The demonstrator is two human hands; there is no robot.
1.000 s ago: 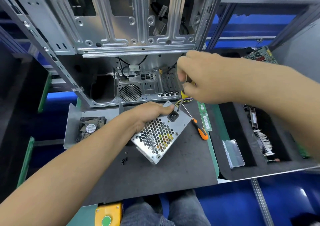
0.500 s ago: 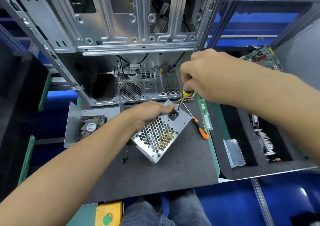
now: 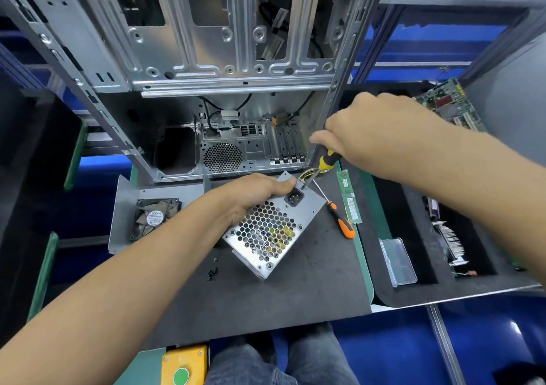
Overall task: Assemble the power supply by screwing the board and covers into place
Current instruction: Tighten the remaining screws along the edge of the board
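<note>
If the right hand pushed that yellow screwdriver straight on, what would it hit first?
Probably the power supply: the right hand aims the yellow screwdriver down-left at its top corner beside the socket, though depth is unclear.

Both forearms are bare from the frame edges down to the wrists, with no sleeve, watch or band showing on either. The left hand and the right hand are ungloved, and no ring is visible on the fingers that show. At the bottom edge the person's legs are clad in blue-grey denim trousers, probably jeans, though that area is dim and partly cut off.
</note>
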